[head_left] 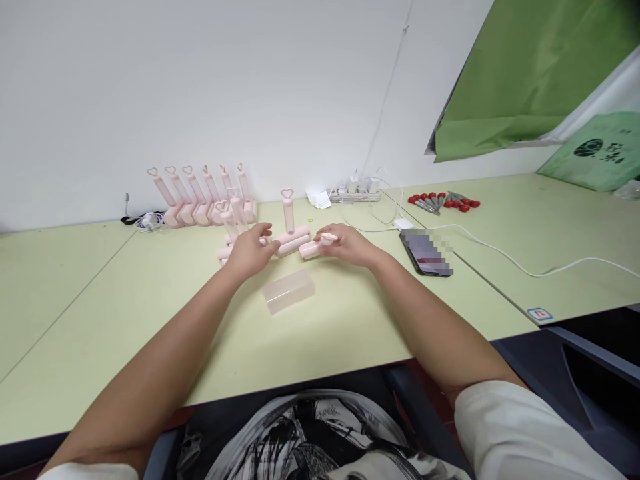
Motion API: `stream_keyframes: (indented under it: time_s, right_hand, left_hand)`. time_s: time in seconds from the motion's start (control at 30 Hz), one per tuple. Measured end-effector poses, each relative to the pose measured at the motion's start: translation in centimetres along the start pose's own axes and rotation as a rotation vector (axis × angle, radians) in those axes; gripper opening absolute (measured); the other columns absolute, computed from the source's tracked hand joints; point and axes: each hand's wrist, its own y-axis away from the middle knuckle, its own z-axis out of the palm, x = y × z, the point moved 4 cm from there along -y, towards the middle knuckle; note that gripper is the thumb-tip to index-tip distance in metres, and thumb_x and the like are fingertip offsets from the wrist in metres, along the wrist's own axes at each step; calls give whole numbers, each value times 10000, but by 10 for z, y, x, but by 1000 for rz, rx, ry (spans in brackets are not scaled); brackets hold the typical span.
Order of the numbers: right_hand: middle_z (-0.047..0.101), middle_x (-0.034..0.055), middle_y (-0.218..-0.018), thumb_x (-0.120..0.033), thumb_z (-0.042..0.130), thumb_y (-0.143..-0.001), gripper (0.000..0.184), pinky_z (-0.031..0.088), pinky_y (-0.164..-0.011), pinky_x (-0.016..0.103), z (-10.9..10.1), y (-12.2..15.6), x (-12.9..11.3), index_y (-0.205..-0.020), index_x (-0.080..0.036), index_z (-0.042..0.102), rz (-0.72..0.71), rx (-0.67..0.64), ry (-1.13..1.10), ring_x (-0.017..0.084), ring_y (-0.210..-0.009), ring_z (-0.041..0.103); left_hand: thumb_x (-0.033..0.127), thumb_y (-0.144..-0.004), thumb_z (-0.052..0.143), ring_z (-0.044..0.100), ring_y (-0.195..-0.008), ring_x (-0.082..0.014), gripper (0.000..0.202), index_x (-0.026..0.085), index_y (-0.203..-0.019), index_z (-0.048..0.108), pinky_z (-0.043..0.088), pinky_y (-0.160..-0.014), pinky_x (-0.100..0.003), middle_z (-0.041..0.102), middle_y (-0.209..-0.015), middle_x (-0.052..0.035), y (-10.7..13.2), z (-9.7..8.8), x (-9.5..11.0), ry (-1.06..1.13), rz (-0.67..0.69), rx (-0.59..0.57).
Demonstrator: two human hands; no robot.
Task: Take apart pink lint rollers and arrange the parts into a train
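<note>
My right hand [350,245] is closed around a pink lint roller [310,250], its white handle end showing between thumb and fingers. My left hand [254,248] has its fingers apart and appears to hold nothing. Its thumb tip is beside a second pink lint roller [293,241], which stands with its heart-topped handle up; whether they touch I cannot tell. Partly hidden behind the left hand are other pink lint rollers [227,215]. In front of the hands, a translucent pinkish cover [289,291] lies on the table.
Several pink lint rollers [203,213] stand in a row along the wall. A bundled cable [150,221] lies at their left. A power strip [355,197], a white cable [490,243], a phone [425,253] and several red-ended metal tools [430,202] are to the right. A green bag [595,150] leans farther right.
</note>
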Motion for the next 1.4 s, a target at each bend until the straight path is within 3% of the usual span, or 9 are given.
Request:
stream_keyframes:
  time_s: [0.17,0.33,0.43,0.6,0.8,0.93,1.03,1.13,1.4]
  right_hand:
    - [703,83,-1125,-266,729,-744,232,464,-914,371,-3,0,5,-971,-223,750,-4,-59,96,265,-1045,636]
    - [671,112,-1134,-196,684,-763,259,453,-922,391,2,3,11,-1018,-209,728,-79,-201,191,271,-1064,602]
    - [663,97,-1099,-195,643,-790,243,464,-891,370,3,4,11,-1025,-209,704,-71,-200,142,250,-1038,594]
    - [658,76,-1159,-285,614,-841,260,478,-874,366,-2,4,9,-1081,-219,691,46,-83,16,224,-999,611]
    - [663,80,-1159,-267,644,-796,278,487,-892,371,-2,3,4,-1063,-206,689,49,-68,-38,224,-1013,616]
    - [673,81,-1147,-244,640,-792,272,486,-891,374,-2,3,5,-1057,-204,688,53,-71,-26,224,-1007,623]
    - [682,71,-1128,-245,639,-795,268,486,-877,372,-3,4,6,-1056,-214,692,78,-48,-22,222,-990,626]
    - [685,67,-1104,-262,645,-800,263,483,-877,365,-3,3,4,-1052,-209,695,83,-36,-37,219,-985,624]
    - [681,61,-1105,-309,656,-791,278,479,-845,368,-1,5,3,-1051,-216,690,117,-42,-104,226,-980,619]
  left_hand:
    - [379,-773,653,623,-1176,-350,652,145,-1371,544,491,-875,-384,626,-1353,-178,-27,19,21,-216,-11,-67]
    - [272,-756,627,661,-1008,-377,466,128,-1199,649,483,-733,-392,704,-1136,-193,-39,32,28,-487,-10,-156]
    - [253,-793,575,664,-934,-360,397,132,-1163,650,467,-688,-387,709,-1046,-178,-32,31,31,-522,16,-98]
    - [343,-877,507,654,-922,-306,343,178,-1143,648,469,-717,-379,703,-1090,-125,-1,20,35,-379,118,12]
    - [319,-911,475,594,-1059,-327,329,161,-1139,651,433,-887,-438,667,-1101,-141,4,12,23,-488,338,72]
    - [395,-913,511,550,-1115,-353,335,190,-1138,652,385,-926,-470,629,-1189,-152,-11,26,9,-618,430,-1]
    - [422,-877,572,559,-1103,-358,395,175,-1184,606,361,-951,-469,621,-1187,-167,-19,38,1,-682,449,-67]
    - [392,-916,514,585,-1056,-350,351,131,-1139,586,332,-984,-469,634,-1126,-188,-25,43,-4,-745,447,-78]
    - [386,-935,451,599,-1061,-358,343,125,-1121,572,350,-972,-476,634,-1138,-195,-42,17,-35,-806,406,-97]
